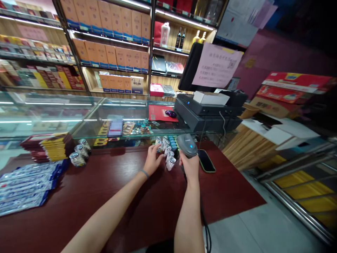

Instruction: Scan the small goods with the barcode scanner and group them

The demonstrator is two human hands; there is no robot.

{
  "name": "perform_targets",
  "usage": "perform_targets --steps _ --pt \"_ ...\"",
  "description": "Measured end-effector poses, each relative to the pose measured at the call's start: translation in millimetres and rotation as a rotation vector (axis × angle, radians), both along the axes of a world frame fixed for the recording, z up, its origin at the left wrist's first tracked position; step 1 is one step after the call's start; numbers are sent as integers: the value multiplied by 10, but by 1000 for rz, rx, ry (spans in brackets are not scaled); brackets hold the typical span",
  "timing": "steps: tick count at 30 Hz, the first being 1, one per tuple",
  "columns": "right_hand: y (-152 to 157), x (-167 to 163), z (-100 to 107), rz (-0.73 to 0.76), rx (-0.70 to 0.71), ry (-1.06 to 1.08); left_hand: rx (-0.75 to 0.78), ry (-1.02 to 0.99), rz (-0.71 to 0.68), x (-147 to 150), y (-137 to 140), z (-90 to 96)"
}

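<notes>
In my right hand [190,164] I grip a grey handheld barcode scanner [186,144], its blue light showing on top and its cable hanging below. My left hand [153,161] is open, thumb and fingers apart, with fingertips at the left edge of a cluster of small clear jars [168,154] with silver lids. Whether the fingertips touch a jar is hard to tell. Blue-topped small containers [173,142] stand behind the jars, partly under the scanner. Just right of my right hand lies a dark-screened phone [206,161].
Left on the dark red counter [118,203] are blue-white packets [23,188], stacked yellow and maroon packs [54,147] and three more jars [79,154]. Behind stands a glass display case [126,105]. A monitor [191,66] and black cash-register unit [200,112] are at right.
</notes>
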State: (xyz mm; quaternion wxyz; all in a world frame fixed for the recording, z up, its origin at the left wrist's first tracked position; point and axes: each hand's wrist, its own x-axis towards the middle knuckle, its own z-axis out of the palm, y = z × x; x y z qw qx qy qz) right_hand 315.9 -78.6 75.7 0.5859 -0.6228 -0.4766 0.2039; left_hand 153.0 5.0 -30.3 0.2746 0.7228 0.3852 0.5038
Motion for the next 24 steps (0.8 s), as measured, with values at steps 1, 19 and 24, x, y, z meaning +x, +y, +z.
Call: perform_targets --steps 1,19,24 --pt "-6 26 -3 -15 -1 40 -10 1 30 34 28 -25" --pt "6 -37 33 -9 8 115 0 -45 123 -31 97 -118" --pt "-1 -197 65 1 42 20 -30 -113 143 -593 -137 -46"
